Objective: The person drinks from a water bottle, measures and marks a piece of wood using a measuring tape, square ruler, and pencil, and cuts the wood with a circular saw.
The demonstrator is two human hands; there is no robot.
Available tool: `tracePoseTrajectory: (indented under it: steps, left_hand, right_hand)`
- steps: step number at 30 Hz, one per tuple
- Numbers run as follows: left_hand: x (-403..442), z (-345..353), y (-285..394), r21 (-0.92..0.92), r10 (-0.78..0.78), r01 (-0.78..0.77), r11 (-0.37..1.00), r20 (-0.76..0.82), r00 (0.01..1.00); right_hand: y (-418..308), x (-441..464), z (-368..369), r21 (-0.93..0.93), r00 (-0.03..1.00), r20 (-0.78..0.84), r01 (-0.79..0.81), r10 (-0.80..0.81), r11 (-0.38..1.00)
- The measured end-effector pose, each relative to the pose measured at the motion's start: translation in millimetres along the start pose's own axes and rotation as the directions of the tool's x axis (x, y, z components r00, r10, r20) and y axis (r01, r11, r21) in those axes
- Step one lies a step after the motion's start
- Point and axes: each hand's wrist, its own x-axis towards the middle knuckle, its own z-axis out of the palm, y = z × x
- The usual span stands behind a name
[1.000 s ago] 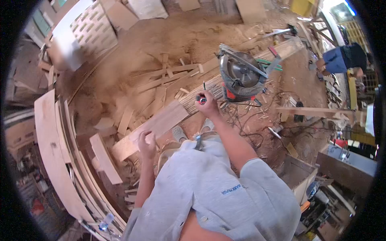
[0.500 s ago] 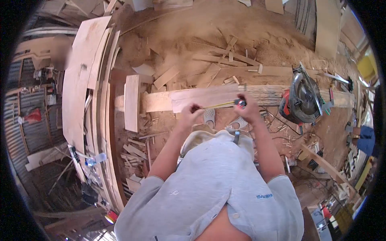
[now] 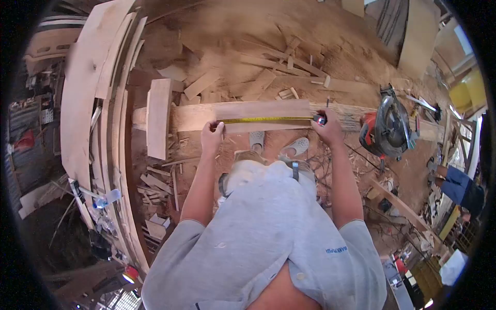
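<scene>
A yellow tape measure is stretched along a short pinkish board, which lies on a longer plank. At the board's left end, my left hand pinches the free end of the tape. My right hand is wrapped round the red and black tape case at the board's right end. A thin dark pencil sticks up from the same hand. The long plank runs crosswise beneath.
A circular saw rests on the plank's right part. A short wood block lies across its left end. Stacked long boards stand at the left. Offcuts and cables litter the ground. Another person is at the far right.
The tape has been drawn out to about the board's length, my hands moving apart. My left hand has gone from open to pinching the tape end. The view has turned, then shifted slightly.
</scene>
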Motion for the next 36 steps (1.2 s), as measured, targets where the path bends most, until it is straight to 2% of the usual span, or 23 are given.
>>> tracePoseTrajectory:
  steps: [1, 2, 4, 7, 9, 12, 15, 18, 22, 25, 26, 28, 31, 34, 36]
  left_hand:
    - [-7.7, 1.5, 15.3, 0.053, -0.014, 0.013, 0.999, 0.023, 1.000]
    - [-14.5, 6.1, 24.9, 0.183, 0.153, -0.139, 0.973, -0.060, 0.986]
    - [-28.2, 18.5, 44.4, 0.454, 0.496, -0.383, 0.804, -0.157, 0.854]
    - [-35.8, 51.8, 81.8, 0.253, 0.716, -0.698, 0.670, 0.027, 0.697]
    - [-28.7, 88.1, 94.3, 0.135, 0.772, -0.801, 0.584, 0.214, 0.599]
    - [-12.3, 138.4, 105.8, -0.012, 0.864, -0.904, 0.428, 0.300, 0.405]
    - [-11.2, 156.3, 110.7, -0.059, 0.868, -0.900, 0.433, 0.298, 0.398]
    - [-17.2, 158.5, 111.3, -0.051, 0.869, -0.887, 0.459, 0.233, 0.436]
    - [-15.4, 163.2, 113.6, 0.031, 0.877, -0.907, 0.420, 0.241, 0.415]
    - [-15.3, 162.8, 116.2, 0.046, 0.874, -0.907, 0.419, 0.248, 0.417]
    - [-15.2, 162.7, 117.6, 0.055, 0.871, -0.905, 0.423, 0.253, 0.422]
    - [-16.9, 162.9, 117.5, 0.069, 0.864, -0.901, 0.428, 0.263, 0.430]
    - [-16.7, 163.8, 117.5, 0.089, 0.857, -0.899, 0.428, 0.277, 0.435]
    - [-17.3, 163.8, 118.9, 0.107, 0.857, -0.903, 0.416, 0.287, 0.428]
    - [-18.3, 163.3, 119.7, 0.110, 0.855, -0.901, 0.420, 0.284, 0.433]
  right_hand:
    - [-1.0, 0.8, 0.8, 0.018, 1.000, -0.007, -0.007, 0.007, 1.000]
    - [-0.6, 2.7, 2.1, 0.004, 1.000, -0.001, 0.021, -0.021, 1.000]
    - [-1.2, 4.2, 3.6, -0.022, 1.000, 0.011, 0.025, -0.024, 0.999]
    - [-4.8, 5.2, 6.5, -0.003, 0.999, 0.027, -0.022, 0.022, 1.000]
    - [-5.3, 4.9, 8.3, -0.022, 1.000, 0.013, -0.024, 0.024, 0.999]
    - [5.4, 3.2, 15.5, -0.023, 1.000, -0.003, 0.021, -0.021, 1.000]
    - [-0.4, -0.8, 17.2, -0.008, 0.995, -0.084, 0.061, -0.061, 0.998]
    - [-5.9, 0.1, 20.1, 0.024, 0.984, -0.156, 0.090, -0.085, 0.996]
    - [-21.0, -4.1, 11.9, -0.140, 0.957, -0.232, 0.144, -0.174, 0.980]
    - [-30.1, -11.4, 3.1, -0.030, 0.937, -0.326, 0.121, -0.125, 0.992]
    - [-26.0, -13.6, 1.4, 0.140, 0.969, -0.247, 0.061, -0.025, 0.988]
    - [-24.6, -19.1, -7.0, 0.444, 0.990, -0.041, -0.103, 0.135, 0.890]
    - [-46.2, -11.5, -13.0, 0.625, 0.992, 0.091, -0.125, 0.086, 0.771]
    - [-30.8, -3.4, -0.2, 0.483, 0.981, 0.165, -0.170, 0.102, 0.859]
    - [-18.5, 3.1, 4.9, 0.415, 0.985, 0.168, -0.106, 0.039, 0.904]
